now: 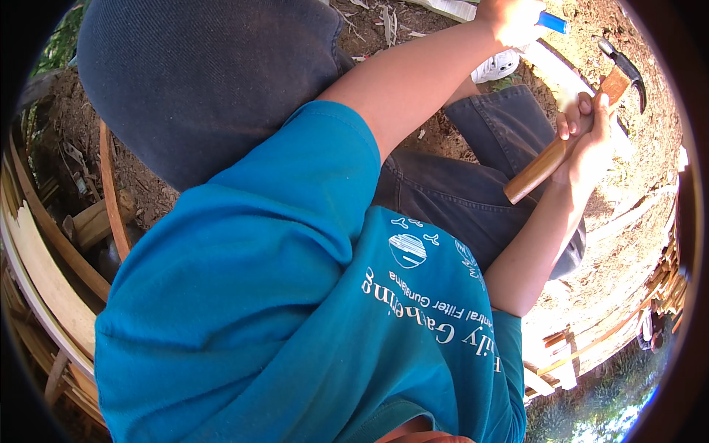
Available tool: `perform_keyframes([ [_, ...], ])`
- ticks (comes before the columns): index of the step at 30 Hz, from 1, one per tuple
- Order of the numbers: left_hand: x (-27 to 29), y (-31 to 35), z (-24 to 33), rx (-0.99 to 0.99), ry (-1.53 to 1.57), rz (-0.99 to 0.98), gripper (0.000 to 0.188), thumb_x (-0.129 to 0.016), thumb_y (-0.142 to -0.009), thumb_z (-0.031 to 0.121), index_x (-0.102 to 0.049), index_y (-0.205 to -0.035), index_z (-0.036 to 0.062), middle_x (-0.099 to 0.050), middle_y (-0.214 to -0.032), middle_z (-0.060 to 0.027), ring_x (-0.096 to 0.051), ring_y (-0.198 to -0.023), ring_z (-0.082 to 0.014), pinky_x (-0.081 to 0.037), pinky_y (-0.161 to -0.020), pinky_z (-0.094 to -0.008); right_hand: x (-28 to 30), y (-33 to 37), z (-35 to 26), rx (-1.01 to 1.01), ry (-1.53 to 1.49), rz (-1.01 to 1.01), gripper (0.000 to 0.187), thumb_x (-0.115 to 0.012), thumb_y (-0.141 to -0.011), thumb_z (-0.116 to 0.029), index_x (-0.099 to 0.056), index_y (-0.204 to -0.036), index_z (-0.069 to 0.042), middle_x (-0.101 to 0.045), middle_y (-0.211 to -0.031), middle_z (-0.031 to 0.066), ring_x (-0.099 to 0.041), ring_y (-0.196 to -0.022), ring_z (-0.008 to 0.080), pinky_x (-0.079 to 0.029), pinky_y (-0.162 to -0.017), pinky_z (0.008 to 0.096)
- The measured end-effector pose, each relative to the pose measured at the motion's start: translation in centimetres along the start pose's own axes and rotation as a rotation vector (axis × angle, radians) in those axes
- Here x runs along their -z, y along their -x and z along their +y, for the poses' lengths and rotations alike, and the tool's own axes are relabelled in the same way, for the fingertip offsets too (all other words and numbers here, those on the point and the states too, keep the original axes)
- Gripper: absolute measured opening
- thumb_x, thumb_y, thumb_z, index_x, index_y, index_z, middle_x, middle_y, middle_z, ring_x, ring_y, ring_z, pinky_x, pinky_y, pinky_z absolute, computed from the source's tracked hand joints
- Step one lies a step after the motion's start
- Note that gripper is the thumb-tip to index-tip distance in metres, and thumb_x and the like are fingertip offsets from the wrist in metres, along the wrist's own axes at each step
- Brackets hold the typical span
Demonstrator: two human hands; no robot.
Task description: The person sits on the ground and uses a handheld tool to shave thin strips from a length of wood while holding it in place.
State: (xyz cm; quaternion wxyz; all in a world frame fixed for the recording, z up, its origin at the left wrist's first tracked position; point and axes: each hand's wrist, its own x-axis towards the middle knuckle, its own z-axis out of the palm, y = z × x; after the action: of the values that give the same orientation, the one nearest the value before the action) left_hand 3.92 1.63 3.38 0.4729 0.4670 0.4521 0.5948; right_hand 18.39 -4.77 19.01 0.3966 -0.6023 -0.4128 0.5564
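At the top of the view, my left hand [509, 22] is closed around something with a blue, rod-like end [554, 23] poking out to the right. Glare and the frame's upper edge hide the rest of it, so its kind is unclear. My right hand [588, 136] grips a claw hammer [543, 168] by its wooden handle, fingers wrapped close below the head. The dark metal head points up and to the right, and the handle's butt hangs over my dark trousers [458, 184].
Bare, sunlit soil [613, 251] lies right of my legs. A white shoe [497, 66] is below my left hand. Pale wooden boards and strips [46, 273] are stacked at the left, and more split wood [668, 284] lies at the far right.
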Motion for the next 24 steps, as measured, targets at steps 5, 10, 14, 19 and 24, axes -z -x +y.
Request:
perform_keyframes([
  [5,-0.1,0.1,0.5,-0.043,-0.102,0.043,0.032,-0.058,-0.092,0.017,-0.075,-0.118,0.0114,-0.071,-0.074,-0.0089,-0.063,-0.062,-0.0169,-0.05,-0.059,-0.0346,-0.1,0.0,0.3,0.05,0.019,-0.001,0.011,-0.052,-0.109,-0.021,-0.047,-0.111,-0.01,-0.049,-0.083,0.0014,-0.04,-0.058,0.0061,-0.038,-0.049,0.0213],
  [10,-1.6,-2.3,-6.0,0.314,0.89,-0.09,0.029,-0.061,-0.091,0.021,-0.076,-0.114,0.0108,-0.071,-0.075,-0.0124,-0.063,-0.062,-0.0174,-0.05,-0.058,-0.0338,-2.0,0.9,1.2,-0.05,0.061,0.041,0.012,-0.054,-0.109,-0.021,-0.05,-0.105,-0.01,-0.05,-0.083,0.0016,-0.041,-0.058,0.0061,-0.037,-0.048,0.0215],
  [14,-2.3,-2.1,-6.3,0.25,0.309,-0.015,0.025,-0.06,-0.091,0.022,-0.078,-0.107,0.0113,-0.074,-0.084,-0.018,-0.07,-0.07,-0.0277,-0.055,-0.063,-0.0392,-1.5,0.8,1.1,-0.081,0.124,0.025,0.011,-0.056,-0.108,-0.019,-0.051,-0.104,-0.009,-0.051,-0.082,0.0015,-0.041,-0.057,0.0061,-0.036,-0.048,0.0219],
  [19,-0.1,0.7,-2.3,0.009,-0.553,0.028,0.021,-0.064,-0.085,0.022,-0.078,-0.099,0.0132,-0.074,-0.093,-0.0211,-0.073,-0.086,-0.0386,-0.059,-0.075,-0.0467,-0.6,0.2,2.8,-0.11,0.003,0.062,0.017,-0.061,-0.104,-0.021,-0.055,-0.098,-0.006,-0.055,-0.081,0.0025,-0.045,-0.059,0.0079,-0.038,-0.052,0.0256],
  [24,-0.1,-0.6,-3.9,0.014,-0.63,-0.021,0.02,-0.067,-0.082,0.021,-0.079,-0.096,0.0129,-0.074,-0.089,-0.0204,-0.073,-0.085,-0.0384,-0.059,-0.075,-0.0468,-1.0,0.1,2.5,-0.074,-0.005,0.013,0.016,-0.06,-0.104,-0.02,-0.052,-0.102,-0.007,-0.056,-0.084,0.0042,-0.046,-0.06,0.0085,-0.038,-0.052,0.0256],
])
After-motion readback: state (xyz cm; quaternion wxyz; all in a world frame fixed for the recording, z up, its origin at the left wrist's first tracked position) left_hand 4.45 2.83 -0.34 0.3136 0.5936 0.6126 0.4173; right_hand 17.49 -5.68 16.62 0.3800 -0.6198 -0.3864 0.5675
